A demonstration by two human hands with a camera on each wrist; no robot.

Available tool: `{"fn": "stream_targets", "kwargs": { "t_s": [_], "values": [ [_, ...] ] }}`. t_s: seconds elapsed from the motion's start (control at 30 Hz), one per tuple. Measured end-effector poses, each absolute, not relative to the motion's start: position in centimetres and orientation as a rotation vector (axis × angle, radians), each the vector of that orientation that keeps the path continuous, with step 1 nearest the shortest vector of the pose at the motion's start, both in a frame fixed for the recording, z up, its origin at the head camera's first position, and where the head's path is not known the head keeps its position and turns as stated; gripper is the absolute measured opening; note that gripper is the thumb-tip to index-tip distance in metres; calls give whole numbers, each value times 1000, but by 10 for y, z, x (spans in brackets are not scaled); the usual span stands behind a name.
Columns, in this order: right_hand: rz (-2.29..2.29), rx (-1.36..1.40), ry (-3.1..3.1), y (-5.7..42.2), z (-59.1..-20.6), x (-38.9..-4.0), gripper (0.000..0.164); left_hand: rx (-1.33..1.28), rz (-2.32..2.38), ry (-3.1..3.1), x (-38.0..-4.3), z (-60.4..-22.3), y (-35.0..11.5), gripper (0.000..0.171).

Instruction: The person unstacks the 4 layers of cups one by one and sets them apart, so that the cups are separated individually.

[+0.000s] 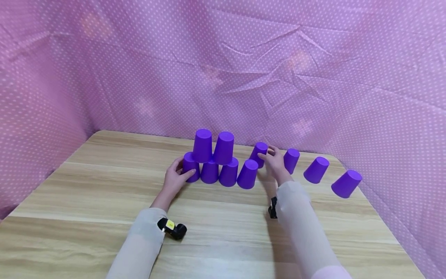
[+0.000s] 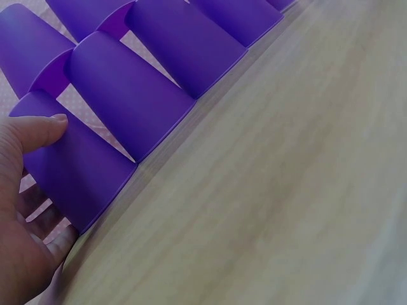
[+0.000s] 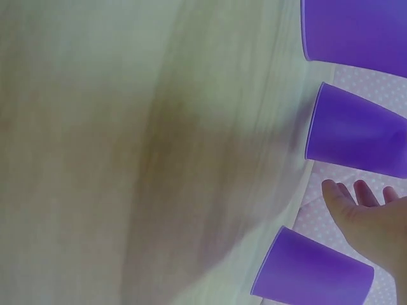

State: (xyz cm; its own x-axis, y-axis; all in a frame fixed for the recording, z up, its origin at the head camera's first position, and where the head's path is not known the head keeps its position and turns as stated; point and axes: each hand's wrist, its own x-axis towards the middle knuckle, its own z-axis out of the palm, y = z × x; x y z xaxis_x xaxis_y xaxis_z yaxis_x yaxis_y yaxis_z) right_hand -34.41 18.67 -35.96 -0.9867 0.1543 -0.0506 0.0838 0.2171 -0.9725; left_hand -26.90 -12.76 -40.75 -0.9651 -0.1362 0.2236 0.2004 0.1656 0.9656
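My left hand holds the leftmost upside-down purple cup of a bottom row, thumb across its front and fingers behind it. In the left wrist view that cup stands with its rim on the table. Two more cups, a left one and a right one, rest on top of the row. The row's right end is another cup. My right hand is beside a single cup behind that end; in the right wrist view, its spread fingers appear slightly apart from this cup.
Three separate upside-down cups stand to the right: a near-hand one, a middle one and an outer one. The wood-grain table ends at a pink dotted curtain behind.
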Motion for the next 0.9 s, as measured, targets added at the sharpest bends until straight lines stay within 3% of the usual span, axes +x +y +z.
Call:
{"fn": "stream_targets", "kwargs": {
  "t_s": [0.9],
  "values": [
    [1723, 77, -2526, 200, -319, -330, 71, -47, -1882, -2190, -271, -410, -129, 60]
  ]
}}
